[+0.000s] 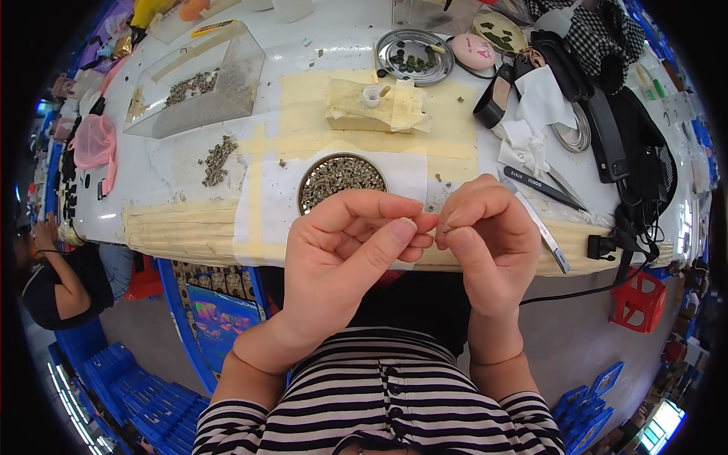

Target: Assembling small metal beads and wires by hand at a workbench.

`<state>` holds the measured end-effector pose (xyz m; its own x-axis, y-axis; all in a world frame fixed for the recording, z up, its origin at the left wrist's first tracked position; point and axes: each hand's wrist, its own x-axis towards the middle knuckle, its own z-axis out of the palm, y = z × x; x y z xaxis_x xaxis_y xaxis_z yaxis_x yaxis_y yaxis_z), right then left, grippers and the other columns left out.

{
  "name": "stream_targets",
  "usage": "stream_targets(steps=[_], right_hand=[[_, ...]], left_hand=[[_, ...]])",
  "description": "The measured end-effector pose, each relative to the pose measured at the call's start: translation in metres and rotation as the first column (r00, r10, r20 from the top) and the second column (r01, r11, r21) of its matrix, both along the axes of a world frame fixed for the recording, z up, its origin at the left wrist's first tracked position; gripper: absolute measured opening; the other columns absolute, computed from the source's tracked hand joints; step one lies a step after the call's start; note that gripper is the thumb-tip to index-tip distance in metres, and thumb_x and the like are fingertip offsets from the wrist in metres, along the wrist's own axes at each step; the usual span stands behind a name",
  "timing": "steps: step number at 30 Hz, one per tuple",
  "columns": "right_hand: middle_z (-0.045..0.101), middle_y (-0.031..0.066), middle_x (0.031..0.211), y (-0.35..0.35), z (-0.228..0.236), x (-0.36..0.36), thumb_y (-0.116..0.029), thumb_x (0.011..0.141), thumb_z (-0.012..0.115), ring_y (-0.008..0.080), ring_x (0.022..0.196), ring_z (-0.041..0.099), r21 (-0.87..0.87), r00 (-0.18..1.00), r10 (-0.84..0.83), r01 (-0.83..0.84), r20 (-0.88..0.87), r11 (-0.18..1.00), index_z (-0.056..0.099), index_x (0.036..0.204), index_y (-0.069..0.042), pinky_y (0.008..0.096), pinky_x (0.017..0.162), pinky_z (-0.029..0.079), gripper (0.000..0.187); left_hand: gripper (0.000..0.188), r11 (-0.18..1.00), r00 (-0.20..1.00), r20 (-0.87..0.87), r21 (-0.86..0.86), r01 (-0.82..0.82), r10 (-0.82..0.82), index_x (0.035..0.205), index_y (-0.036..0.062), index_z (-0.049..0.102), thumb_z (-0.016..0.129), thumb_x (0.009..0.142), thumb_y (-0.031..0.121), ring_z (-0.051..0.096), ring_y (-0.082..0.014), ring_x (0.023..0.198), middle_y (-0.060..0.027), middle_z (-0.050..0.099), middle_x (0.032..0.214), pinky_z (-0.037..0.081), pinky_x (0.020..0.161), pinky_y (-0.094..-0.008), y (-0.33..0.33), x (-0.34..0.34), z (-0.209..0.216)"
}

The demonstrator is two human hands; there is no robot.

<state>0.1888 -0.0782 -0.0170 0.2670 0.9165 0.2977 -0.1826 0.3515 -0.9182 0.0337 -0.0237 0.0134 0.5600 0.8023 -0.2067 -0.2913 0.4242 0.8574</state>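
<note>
Right fingers [462,241] pinch together, left fingers [394,233] hard to judge, beside a dish [343,155] of metallic bits [343,176].

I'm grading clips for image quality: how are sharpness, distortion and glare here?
Head view: the left hand and right hand look fairly sharp, but any piece between them is too small to identify; head view again: the fisheye bends the front edge of the table and leaves black corners; also head view: bright strips at lower left look blown out.
</note>
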Motion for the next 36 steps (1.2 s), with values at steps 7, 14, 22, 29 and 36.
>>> stream_targets(steps=[7, 14, 22, 29, 36], right_hand=[[0.055, 0.0054, 0.086, 0.001, 0.0, 0.0, -0.002, 0.088, 0.058, 0.0105, 0.075, 0.054, -0.026, 0.934, 0.153, -0.17, -0.322, 0.985, 0.055, 0.094, 0.003, 0.0214, 0.069, 0.044, 0.009], [0.056, 0.0047, 0.081, 0.005, -0.003, 0.001, -0.008, 0.09, 0.057, 0.0102, 0.07, 0.051, -0.017, 0.827, 0.254, -0.303, -0.501, 0.953, 0.055, 0.095, 0.002, 0.0224, 0.064, 0.042, 0.011], [0.056, 0.004, 0.081, 0.005, -0.001, -0.002, -0.007, 0.09, 0.058, 0.0092, 0.07, 0.051, -0.049, 0.839, 0.224, -0.284, -0.497, 0.957, 0.056, 0.096, 0.001, 0.0217, 0.064, 0.042, 0.01], [0.056, 0.0045, 0.087, 0.005, 0.005, -0.009, -0.002, 0.089, 0.058, 0.0084, 0.073, 0.052, -0.04, 0.963, 0.146, -0.159, -0.226, 0.987, 0.056, 0.094, 0.002, 0.0202, 0.067, 0.043, 0.007], [0.057, 0.0063, 0.086, 0.006, 0.003, -0.01, 0.002, 0.082, 0.063, 0.0122, 0.071, 0.054, 0.039, 0.992, 0.009, -0.014, 0.126, 0.999, 0.059, 0.09, 0.001, 0.0238, 0.066, 0.043, 0.009]], left_hand=[[0.014, 0.999, 0.998, 0.035, 0.015, 0.045, -0.046, 0.102, 0.0004, 0.059, 0.059, 0.09, 0.007, 0.065, -0.0145, 0.082, -0.0127, 0.068, 0.093, 0.051, 0.072, -0.0233, -0.001, -0.003, -0.008], [0.014, 0.999, 0.996, 0.081, -0.009, 0.05, -0.049, 0.101, -0.0002, 0.06, 0.061, 0.088, 0.003, 0.061, -0.0084, 0.077, -0.0087, 0.067, 0.091, 0.05, 0.068, -0.019, 0.0, -0.006, -0.01], [0.016, 0.993, 0.994, 0.087, -0.094, 0.077, -0.068, 0.103, 0.0004, 0.059, 0.06, 0.089, 0.008, 0.063, -0.0119, 0.078, -0.0103, 0.067, 0.091, 0.051, 0.069, -0.0205, 0.002, -0.012, -0.01], [0.015, 0.992, 0.985, 0.16, -0.097, 0.08, -0.064, 0.105, -0.0005, 0.061, 0.058, 0.091, 0.005, 0.063, -0.0081, 0.079, -0.0098, 0.068, 0.094, 0.052, 0.069, -0.0184, 0.003, -0.011, -0.012], [0.015, 0.994, 0.988, 0.144, -0.087, 0.06, -0.047, 0.103, -0.0007, 0.062, 0.059, 0.091, 0.005, 0.06, -0.0072, 0.075, -0.0078, 0.066, 0.09, 0.05, 0.067, -0.0183, 0.001, -0.008, -0.011]])
